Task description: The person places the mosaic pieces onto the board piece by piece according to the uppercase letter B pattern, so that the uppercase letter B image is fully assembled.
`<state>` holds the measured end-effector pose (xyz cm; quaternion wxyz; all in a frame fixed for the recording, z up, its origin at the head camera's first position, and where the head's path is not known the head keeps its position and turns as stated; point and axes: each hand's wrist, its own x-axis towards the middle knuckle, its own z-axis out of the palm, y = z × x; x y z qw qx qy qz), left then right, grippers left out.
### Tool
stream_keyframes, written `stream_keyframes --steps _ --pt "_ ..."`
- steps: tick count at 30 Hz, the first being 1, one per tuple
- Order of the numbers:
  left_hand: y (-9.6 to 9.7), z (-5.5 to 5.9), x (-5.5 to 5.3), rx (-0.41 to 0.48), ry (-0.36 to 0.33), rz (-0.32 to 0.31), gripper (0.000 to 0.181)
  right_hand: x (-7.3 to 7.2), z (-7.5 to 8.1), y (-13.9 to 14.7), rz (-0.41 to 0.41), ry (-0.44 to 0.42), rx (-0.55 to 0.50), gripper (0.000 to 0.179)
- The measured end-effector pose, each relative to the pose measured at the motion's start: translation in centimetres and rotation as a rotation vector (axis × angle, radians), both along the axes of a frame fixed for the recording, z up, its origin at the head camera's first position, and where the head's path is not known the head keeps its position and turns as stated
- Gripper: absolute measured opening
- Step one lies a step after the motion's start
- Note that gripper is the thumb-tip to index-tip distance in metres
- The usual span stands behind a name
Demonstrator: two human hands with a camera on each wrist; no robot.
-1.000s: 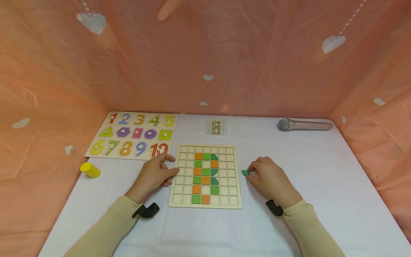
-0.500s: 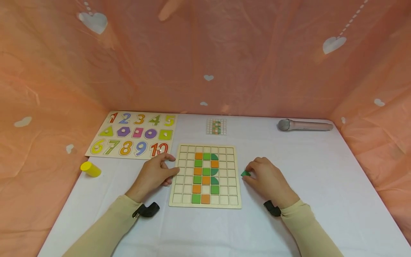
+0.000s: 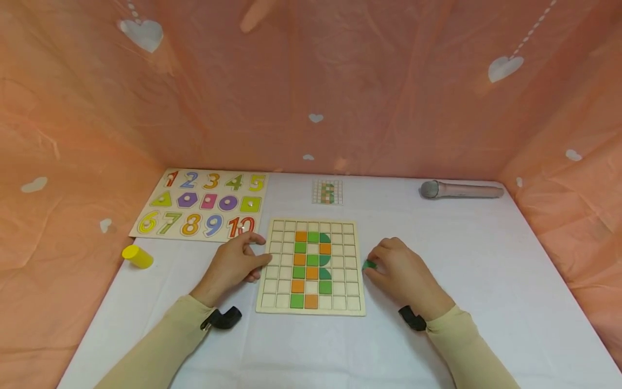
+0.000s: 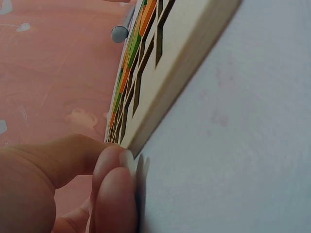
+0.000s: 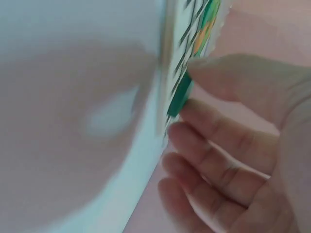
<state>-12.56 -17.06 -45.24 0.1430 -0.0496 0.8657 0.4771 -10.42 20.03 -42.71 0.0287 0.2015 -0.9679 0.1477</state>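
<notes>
A light wooden grid board [image 3: 339, 310] lies flat in the middle of the table. Orange, light green and dark green tiles fill several of its squares, some dark green ones rounded like quarter circles. My left hand [image 3: 234, 265] rests at the board's left edge, thumb tip touching the rim; in the left wrist view its fingertips meet the board [image 4: 170, 73]. Just off the right edge, my right hand [image 3: 403, 275] pinches a small dark green tile [image 3: 370, 265] between thumb and index finger. The right wrist view shows this tile [image 5: 181, 94] tilted, the other fingers loosely bent.
A small pattern card [image 3: 328, 192] lies behind the board. At the back left is a number-and-shape peg puzzle [image 3: 199, 205], with a yellow cylinder [image 3: 137, 256] in front of it. A microphone [image 3: 461, 189] lies at the back right, near the orange curtain [image 3: 311, 81].
My right hand has moved slightly left towards the board, and the pinched green tile has turned between the fingers. The left hand and the board have stayed in place.
</notes>
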Motion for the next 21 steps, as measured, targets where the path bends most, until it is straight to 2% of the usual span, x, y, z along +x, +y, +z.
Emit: stream_keyframes --steps 3,8,12,17,21 --pt "0.0 0.1 0.1 -0.003 -0.003 0.001 0.041 0.6 0.2 -1.0 0.073 0.010 -0.007 0.018" --pt "0.0 0.0 0.0 0.000 0.004 0.002 0.041 1.8 0.0 -2.9 0.196 0.074 -0.032 0.019" --pt "-0.2 -0.1 0.0 0.006 0.006 -0.002 0.042 2.8 -0.3 -4.6 0.269 0.064 -0.043 0.019" --pt "-0.2 -0.2 0.0 0.007 0.003 -0.001 0.041 3.6 -0.8 -5.8 0.335 0.082 -0.050 0.019" --pt "-0.1 -0.2 0.0 0.013 -0.002 0.001 0.041 3.8 -1.3 -6.2 0.345 0.105 -0.035 0.019"
